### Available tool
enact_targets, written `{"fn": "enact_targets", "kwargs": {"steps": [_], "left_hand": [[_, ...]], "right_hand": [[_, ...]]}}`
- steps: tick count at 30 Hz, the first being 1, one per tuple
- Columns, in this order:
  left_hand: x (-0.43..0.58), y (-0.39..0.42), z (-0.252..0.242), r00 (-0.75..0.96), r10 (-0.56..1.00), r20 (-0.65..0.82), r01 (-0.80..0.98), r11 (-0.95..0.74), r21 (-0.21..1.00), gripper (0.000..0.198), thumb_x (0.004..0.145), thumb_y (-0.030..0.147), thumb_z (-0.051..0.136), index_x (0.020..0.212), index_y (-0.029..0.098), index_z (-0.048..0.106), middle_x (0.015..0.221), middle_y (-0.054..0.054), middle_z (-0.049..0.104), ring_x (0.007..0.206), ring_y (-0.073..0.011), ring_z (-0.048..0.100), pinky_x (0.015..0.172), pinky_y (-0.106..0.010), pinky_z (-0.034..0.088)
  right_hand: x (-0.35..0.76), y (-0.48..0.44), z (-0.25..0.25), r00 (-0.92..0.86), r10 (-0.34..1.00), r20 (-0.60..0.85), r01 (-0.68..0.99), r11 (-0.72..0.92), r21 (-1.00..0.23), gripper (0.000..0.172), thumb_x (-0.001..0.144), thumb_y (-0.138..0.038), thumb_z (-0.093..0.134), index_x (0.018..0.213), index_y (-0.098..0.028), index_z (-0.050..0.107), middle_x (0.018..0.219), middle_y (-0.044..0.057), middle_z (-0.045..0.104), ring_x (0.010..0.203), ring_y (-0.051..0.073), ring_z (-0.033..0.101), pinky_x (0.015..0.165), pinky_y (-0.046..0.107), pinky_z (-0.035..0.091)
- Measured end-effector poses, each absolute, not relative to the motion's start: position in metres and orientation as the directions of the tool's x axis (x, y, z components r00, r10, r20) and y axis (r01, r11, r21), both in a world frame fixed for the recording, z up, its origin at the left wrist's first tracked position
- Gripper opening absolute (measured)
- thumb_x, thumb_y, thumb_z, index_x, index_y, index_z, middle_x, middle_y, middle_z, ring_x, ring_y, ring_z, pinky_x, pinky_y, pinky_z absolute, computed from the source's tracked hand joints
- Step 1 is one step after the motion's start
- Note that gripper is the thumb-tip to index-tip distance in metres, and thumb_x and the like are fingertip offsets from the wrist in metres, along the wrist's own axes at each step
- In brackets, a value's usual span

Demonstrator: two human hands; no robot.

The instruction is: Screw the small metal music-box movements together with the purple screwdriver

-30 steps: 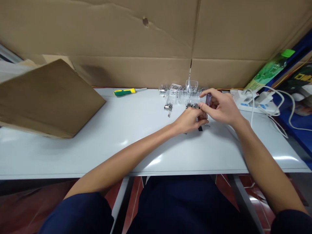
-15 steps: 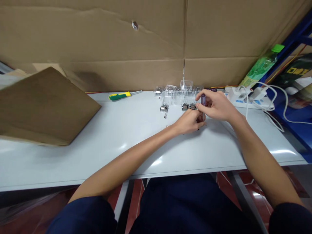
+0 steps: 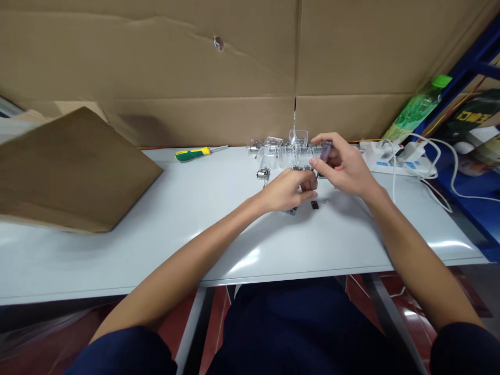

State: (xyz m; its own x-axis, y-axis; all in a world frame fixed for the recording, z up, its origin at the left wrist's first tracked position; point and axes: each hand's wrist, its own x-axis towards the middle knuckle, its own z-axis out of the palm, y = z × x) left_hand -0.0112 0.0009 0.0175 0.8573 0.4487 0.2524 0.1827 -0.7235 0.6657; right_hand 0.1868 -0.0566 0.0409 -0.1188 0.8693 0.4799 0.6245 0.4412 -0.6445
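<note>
My right hand [image 3: 344, 164] holds the purple handle of a screwdriver [image 3: 325, 152], which tilts down toward my left hand. The fingers of my left hand [image 3: 291, 190] are pinched around the screwdriver's lower end; any small part between them is hidden. Behind both hands stand several clear plastic cases [image 3: 269, 156]. A small metal part [image 3: 263, 174] lies left of my hands, and more metal parts are partly covered by my left hand. A small black piece [image 3: 315, 205] lies just in front of my left fingertips, beside tiny bits.
A green and yellow screwdriver [image 3: 192, 154] lies at the back. A large brown cardboard piece [image 3: 74, 172] covers the left side. At the right are a white power strip [image 3: 402, 162] with cables and a green-capped bottle [image 3: 417, 109].
My left hand has moved left, uncovering the black piece. The purple screwdriver has gone from upright to tilted, and my right hand has turned slightly with it.
</note>
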Motion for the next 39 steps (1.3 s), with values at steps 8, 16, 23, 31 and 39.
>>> {"fn": "enact_targets", "kwargs": {"steps": [8, 16, 23, 31, 39], "left_hand": [[-0.056, -0.001, 0.018, 0.927, 0.351, 0.133, 0.235, -0.819, 0.524, 0.017, 0.086, 0.025, 0.066, 0.098, 0.019, 0.076, 0.099, -0.007, 0.074, 0.089, -0.0205, 0.068, 0.083, -0.035, 0.051], [-0.055, -0.004, 0.012, 0.921, 0.35, 0.168, 0.251, -0.866, 0.432, 0.021, 0.076, 0.019, 0.062, 0.093, 0.019, 0.075, 0.096, -0.008, 0.072, 0.088, -0.0228, 0.065, 0.081, -0.037, 0.051], [-0.052, -0.007, 0.011, 0.926, 0.331, 0.181, 0.225, -0.87, 0.438, 0.02, 0.081, 0.019, 0.061, 0.094, 0.02, 0.076, 0.094, -0.008, 0.071, 0.091, -0.0229, 0.064, 0.087, -0.038, 0.051], [-0.026, -0.024, 0.012, 0.852, 0.485, 0.196, 0.333, -0.791, 0.513, 0.028, 0.087, 0.021, 0.059, 0.111, 0.018, 0.072, 0.085, -0.003, 0.071, 0.076, -0.018, 0.063, 0.069, -0.031, 0.047], [-0.014, -0.024, 0.008, 0.819, 0.553, 0.151, 0.304, -0.643, 0.703, 0.017, 0.089, 0.017, 0.059, 0.091, 0.019, 0.076, 0.08, -0.001, 0.075, 0.071, -0.0134, 0.064, 0.07, -0.029, 0.048]], "right_hand": [[0.163, -0.059, 0.03, -0.247, 0.859, 0.449, 0.564, 0.504, -0.654, 0.033, 0.098, -0.045, 0.061, 0.126, -0.029, 0.054, 0.068, -0.004, 0.055, 0.054, 0.015, 0.051, 0.051, 0.031, 0.039], [0.166, -0.059, 0.029, -0.244, 0.858, 0.452, 0.602, 0.499, -0.623, 0.03, 0.098, -0.042, 0.063, 0.124, -0.029, 0.056, 0.068, -0.004, 0.056, 0.054, 0.014, 0.051, 0.049, 0.029, 0.037], [0.172, -0.062, 0.039, -0.183, 0.859, 0.479, 0.619, 0.479, -0.622, 0.029, 0.096, -0.042, 0.065, 0.121, -0.029, 0.058, 0.066, -0.005, 0.052, 0.052, 0.013, 0.046, 0.049, 0.03, 0.036], [0.201, -0.058, 0.053, 0.033, 0.764, 0.644, 0.642, 0.478, -0.6, 0.03, 0.095, -0.047, 0.068, 0.117, -0.028, 0.061, 0.071, -0.002, 0.053, 0.052, 0.013, 0.046, 0.047, 0.031, 0.038], [0.201, -0.058, 0.053, 0.007, 0.772, 0.635, 0.683, 0.46, -0.567, 0.025, 0.095, -0.04, 0.067, 0.115, -0.028, 0.061, 0.067, -0.004, 0.056, 0.052, 0.013, 0.049, 0.049, 0.032, 0.038]]}}
